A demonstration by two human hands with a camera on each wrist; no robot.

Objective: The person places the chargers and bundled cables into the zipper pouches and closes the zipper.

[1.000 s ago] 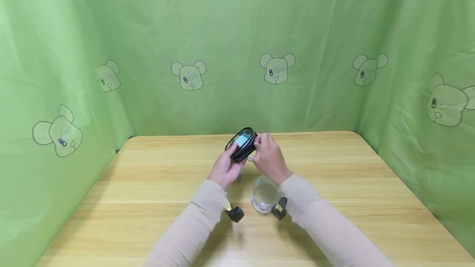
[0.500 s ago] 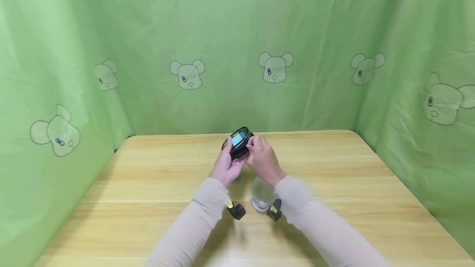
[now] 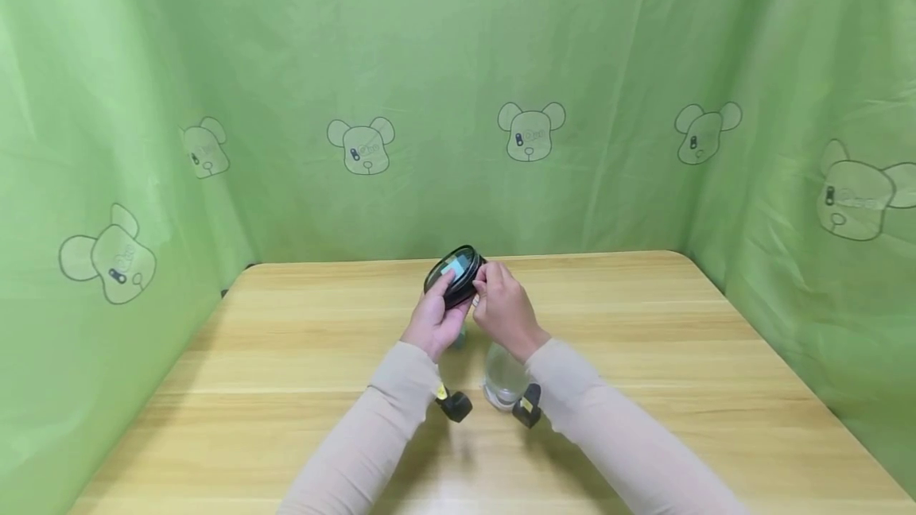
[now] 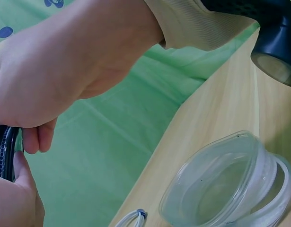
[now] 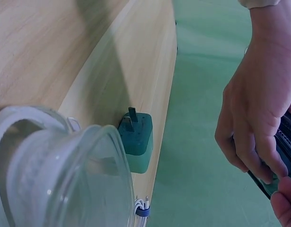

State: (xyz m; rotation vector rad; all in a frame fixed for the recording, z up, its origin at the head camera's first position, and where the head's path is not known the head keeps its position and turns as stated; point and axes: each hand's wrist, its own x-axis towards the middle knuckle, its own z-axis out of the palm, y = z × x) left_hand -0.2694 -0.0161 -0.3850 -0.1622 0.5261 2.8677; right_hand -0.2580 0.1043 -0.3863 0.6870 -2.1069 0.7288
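Note:
My left hand (image 3: 432, 319) holds a small black zippered case (image 3: 465, 290) from below, tilted above the table. Its thumb lies over the case's clear window, behind which something pale blue shows. At the case's right edge, my right hand (image 3: 506, 310) has curled fingers pinching by the zipper; what exactly they pinch is hidden. Zipper teeth on the case (image 4: 3, 150) show between both hands in the left wrist view. Below the right wrist stands a clear plastic container (image 4: 216, 182). A green plug charger (image 5: 138, 139) sits beyond it in the right wrist view.
White cable (image 5: 142, 210) bound with a blue tie lies near the charger. A white ring-like rim (image 4: 277, 198) lies against the container's base. Green printed curtains (image 3: 444, 197) surround the wooden table (image 3: 644, 340). Black wrist cameras (image 3: 455, 406) hang below both forearms.
Both hands and the case have shifted slightly left. My left thumb has moved onto the window. The right hand keeps its pinch at the edge.

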